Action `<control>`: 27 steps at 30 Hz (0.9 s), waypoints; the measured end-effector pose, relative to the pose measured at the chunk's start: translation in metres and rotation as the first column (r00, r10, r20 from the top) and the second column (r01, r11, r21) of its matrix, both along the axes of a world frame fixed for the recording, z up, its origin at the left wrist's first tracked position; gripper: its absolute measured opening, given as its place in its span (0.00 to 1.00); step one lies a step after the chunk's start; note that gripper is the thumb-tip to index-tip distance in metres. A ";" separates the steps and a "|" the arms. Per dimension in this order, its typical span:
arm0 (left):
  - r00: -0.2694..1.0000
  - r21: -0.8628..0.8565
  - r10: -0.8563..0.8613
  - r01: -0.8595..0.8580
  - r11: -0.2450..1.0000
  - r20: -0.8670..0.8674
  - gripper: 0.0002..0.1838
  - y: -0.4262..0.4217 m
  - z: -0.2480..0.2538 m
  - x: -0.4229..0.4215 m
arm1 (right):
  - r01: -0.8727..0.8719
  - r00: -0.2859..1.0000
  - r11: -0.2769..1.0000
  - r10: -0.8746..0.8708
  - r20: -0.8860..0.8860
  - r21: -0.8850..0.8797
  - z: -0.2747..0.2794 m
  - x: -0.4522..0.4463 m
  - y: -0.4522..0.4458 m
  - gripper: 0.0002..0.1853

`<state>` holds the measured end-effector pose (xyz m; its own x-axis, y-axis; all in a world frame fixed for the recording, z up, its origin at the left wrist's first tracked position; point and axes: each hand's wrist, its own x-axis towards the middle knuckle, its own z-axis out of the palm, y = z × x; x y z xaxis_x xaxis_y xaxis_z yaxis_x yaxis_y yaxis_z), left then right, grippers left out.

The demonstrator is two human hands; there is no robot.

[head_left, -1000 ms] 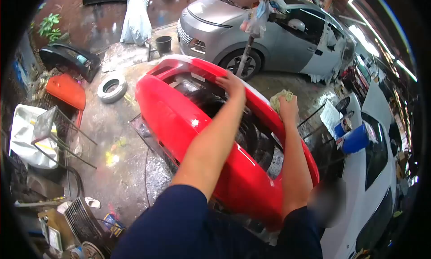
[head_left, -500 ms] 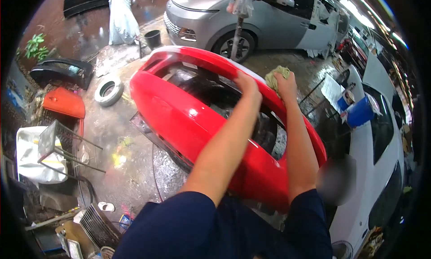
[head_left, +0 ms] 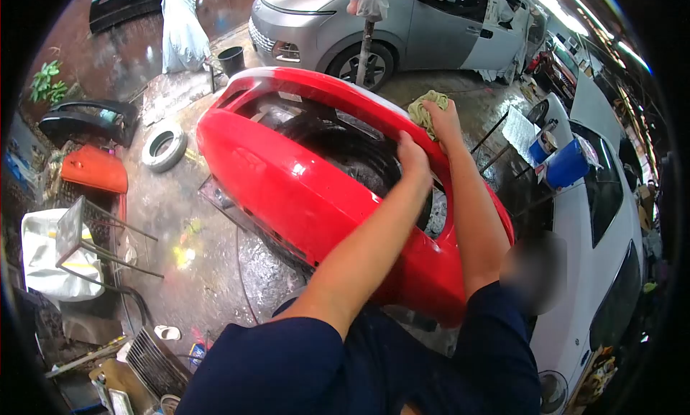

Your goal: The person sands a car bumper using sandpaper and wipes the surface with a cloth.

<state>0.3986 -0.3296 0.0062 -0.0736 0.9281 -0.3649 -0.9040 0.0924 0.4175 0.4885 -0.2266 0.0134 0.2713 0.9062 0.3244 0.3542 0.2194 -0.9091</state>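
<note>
A glossy red car bumper (head_left: 287, 174) lies in front of me on a low support, with dark tyres visible through its opening. My right hand (head_left: 441, 120) grips a crumpled yellow-green cloth (head_left: 424, 111) at the bumper's far upper edge. Nearer and slightly to the left, my left hand (head_left: 415, 158) is at the inner side of that same edge, its fingers close together and partly hidden behind the red rim. Whether those fingers pinch the rim or only rest on it is not clear.
Beyond the bumper stand a silver van (head_left: 374, 26) and a pole (head_left: 365, 52) with plastic bags. A white car (head_left: 575, 285), blue can (head_left: 566, 163) and metal stand are at the right. Leftward are a tyre (head_left: 164, 147), orange panel (head_left: 95, 168) and metal-legged stool (head_left: 75, 235).
The view has shifted. My left hand has slid along the bumper's far edge toward my right hand, which still holds the cloth at that edge.
</note>
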 end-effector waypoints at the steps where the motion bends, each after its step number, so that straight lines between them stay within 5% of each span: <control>1: 0.997 0.044 0.024 -0.027 0.999 0.072 0.31 0.008 0.004 -0.020 | -0.005 1.000 1.000 0.005 -0.005 -0.003 -0.003 0.001 0.002 0.26; 5: 0.998 0.099 0.064 -0.066 0.993 0.026 0.32 0.016 -0.019 0.003 | -0.074 0.989 0.997 0.075 -0.131 0.006 0.005 -0.009 0.000 0.21; 7: 0.989 0.015 -0.105 0.107 0.994 -0.109 0.35 -0.036 -0.005 0.030 | -0.164 0.955 0.987 0.157 -0.252 -0.005 0.009 -0.008 -0.003 0.19; 8: 0.936 -0.089 -0.314 0.303 0.949 -0.162 0.36 -0.014 -0.064 0.074 | -0.206 0.931 0.978 0.193 -0.311 -0.011 0.009 -0.007 -0.005 0.18; 9: 0.925 -0.061 -0.230 0.223 0.973 -0.302 0.36 -0.022 -0.065 0.085 | -0.258 0.916 0.966 0.245 -0.317 0.001 0.009 -0.004 -0.004 0.19; 11: 0.996 0.002 -0.090 0.090 0.996 0.015 0.36 -0.033 -0.017 0.053 | -0.346 0.882 0.938 0.336 -0.331 0.028 0.003 0.008 -0.001 0.19; 13: 0.993 0.038 -0.003 -0.002 0.999 0.118 0.33 -0.024 0.003 0.016 | -0.227 0.918 0.973 0.227 -0.326 0.038 0.003 -0.002 -0.007 0.18; 17: 0.995 0.107 0.079 -0.073 0.992 -0.055 0.33 -0.004 -0.029 0.040 | -0.109 0.972 0.994 0.108 -0.209 0.010 0.005 -0.006 -0.004 0.18; 18: 0.929 0.087 0.020 0.013 0.996 -0.369 0.33 0.005 -0.067 0.070 | -0.141 0.962 0.990 0.140 -0.235 0.009 0.007 -0.007 -0.006 0.20; 21: 0.697 -0.172 -0.368 0.337 0.926 -0.616 0.35 -0.005 -0.100 0.108 | -0.219 0.929 0.975 0.215 -0.300 0.022 0.008 -0.004 -0.012 0.23; 24: 0.987 -0.031 -0.162 0.162 0.986 0.005 0.35 -0.020 -0.033 0.060 | -0.229 0.920 0.972 0.236 -0.313 0.057 0.002 0.001 -0.007 0.22; 25: 0.994 -0.047 0.025 -0.030 0.998 -0.106 0.36 0.001 -0.039 0.055 | -0.215 0.928 0.975 0.223 -0.298 0.058 0.003 -0.003 -0.009 0.20; 26: 0.997 0.078 0.073 -0.073 0.994 0.003 0.36 0.016 -0.045 0.044 | -0.200 0.936 0.978 0.210 -0.282 0.062 0.006 -0.005 -0.009 0.18; 27: 0.994 0.005 0.056 -0.056 0.998 -0.095 0.38 0.008 -0.026 0.025 | -0.193 0.941 0.980 0.199 -0.275 0.047 0.007 -0.003 -0.007 0.19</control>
